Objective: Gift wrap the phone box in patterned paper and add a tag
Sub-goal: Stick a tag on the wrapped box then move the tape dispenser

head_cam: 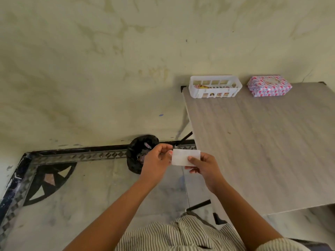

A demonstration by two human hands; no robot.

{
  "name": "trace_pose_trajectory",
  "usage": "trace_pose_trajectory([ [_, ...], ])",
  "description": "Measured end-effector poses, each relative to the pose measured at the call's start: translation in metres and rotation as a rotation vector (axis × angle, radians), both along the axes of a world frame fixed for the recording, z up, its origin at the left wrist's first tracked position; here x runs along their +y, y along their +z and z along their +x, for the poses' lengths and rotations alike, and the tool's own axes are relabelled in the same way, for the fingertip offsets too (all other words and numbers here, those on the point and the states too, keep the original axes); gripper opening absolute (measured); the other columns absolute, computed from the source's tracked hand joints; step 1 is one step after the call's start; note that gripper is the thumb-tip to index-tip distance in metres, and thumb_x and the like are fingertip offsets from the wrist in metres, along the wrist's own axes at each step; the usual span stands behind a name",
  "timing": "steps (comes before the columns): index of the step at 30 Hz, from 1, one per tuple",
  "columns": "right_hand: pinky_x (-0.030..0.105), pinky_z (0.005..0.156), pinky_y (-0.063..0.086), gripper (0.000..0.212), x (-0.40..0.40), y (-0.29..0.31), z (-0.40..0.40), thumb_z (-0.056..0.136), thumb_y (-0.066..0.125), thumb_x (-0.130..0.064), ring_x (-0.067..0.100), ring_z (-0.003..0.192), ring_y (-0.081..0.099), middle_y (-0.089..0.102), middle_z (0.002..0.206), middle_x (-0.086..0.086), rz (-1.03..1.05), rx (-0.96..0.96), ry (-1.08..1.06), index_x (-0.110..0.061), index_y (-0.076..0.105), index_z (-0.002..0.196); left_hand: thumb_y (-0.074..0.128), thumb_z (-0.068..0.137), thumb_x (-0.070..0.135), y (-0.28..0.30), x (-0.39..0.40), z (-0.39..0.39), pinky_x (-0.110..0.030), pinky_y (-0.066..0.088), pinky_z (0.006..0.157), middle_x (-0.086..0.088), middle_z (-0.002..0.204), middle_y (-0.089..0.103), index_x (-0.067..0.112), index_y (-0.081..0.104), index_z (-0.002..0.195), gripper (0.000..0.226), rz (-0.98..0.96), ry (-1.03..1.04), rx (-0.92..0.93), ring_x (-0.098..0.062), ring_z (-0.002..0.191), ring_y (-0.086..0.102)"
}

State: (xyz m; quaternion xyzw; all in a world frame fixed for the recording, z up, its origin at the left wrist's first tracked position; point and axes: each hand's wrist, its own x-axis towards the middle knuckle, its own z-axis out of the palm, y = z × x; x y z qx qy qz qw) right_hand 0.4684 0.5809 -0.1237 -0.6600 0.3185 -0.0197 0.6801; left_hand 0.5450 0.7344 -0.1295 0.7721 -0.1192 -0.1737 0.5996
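You pinched the white tag [184, 157] between left hand [157, 160] and right hand [203, 166], well apart from the wrapped box [269, 86]. A loosened pinch risked dropping it floorward

No legible text anywhere.

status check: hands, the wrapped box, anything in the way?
Left hand and right hand both pinch a white card off the table's left edge. Wrapped box sits at the table's far side, right of the white basket. Nothing between.
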Motion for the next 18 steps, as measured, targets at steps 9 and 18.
trace_pose_trajectory([
  [9, 0.037, 0.081, 0.056, 0.014, -0.083, 0.005, 0.063, 0.092, 0.054, -0.011, 0.025, 0.092, 0.066, 0.068, 0.099, 0.008, -0.200, 0.014, -0.143, -0.009, 0.063, 0.103, 0.057, 0.092, 0.013, 0.020, -0.048, 0.079, -0.006, 0.045, 0.079, 0.008, 0.109, 0.062, 0.020, 0.049, 0.119, 0.029, -0.008, -0.195, 0.008, 0.003, 0.098, 0.060],
  [18, 0.040, 0.094, 0.049, 0.036, -0.223, -0.011, 0.168, 0.100, 0.043, -0.021, 0.025, 0.111, 0.053, 0.052, 0.119, 0.007, -0.022, -0.007, -0.553, -0.004, 0.049, 0.131, 0.057, 0.088, 0.048, 0.000, -0.171, 0.178, -0.031, 0.018, 0.116, 0.006, 0.158, 0.009, 0.024, 0.005, 0.151, 0.086, 0.286, -0.573, 0.150, -0.010, 0.144, 0.012],
])
